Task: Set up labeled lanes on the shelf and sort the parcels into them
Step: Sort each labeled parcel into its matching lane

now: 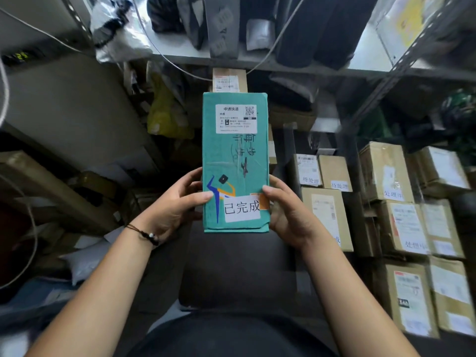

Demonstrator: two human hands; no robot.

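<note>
Left grip (175, 204) and right grip (288, 212) together grasp a flat, oblong teal-green cardboard parcel (235, 155), held in the air in front of the person with its long side running away from them. Each grip is clamped on one long edge near the parcel's near end: the left has its thumb lying on the top face and its fingers curled under the left edge, and the right has its thumb on the top face at the right edge and its fingers behind. Between the two thumbs, stuck on the near end of the parcel, sits a white paper label printed with black characters 已完成 (242, 207); the right thumb tip touches its orange right end. A white courier waybill (236, 118) covers the parcel's far end. A dark cord bracelet with beads (146, 234) circles the left wrist. To the right stand stacked brown cardboard boxes (383, 171) bearing white paper labels. Beyond the parcel, a grey metal shelf board (283, 64) carries dark bags, and a small brown box (229, 79) and a yellow plastic bag (164, 117) lie below it.
</note>
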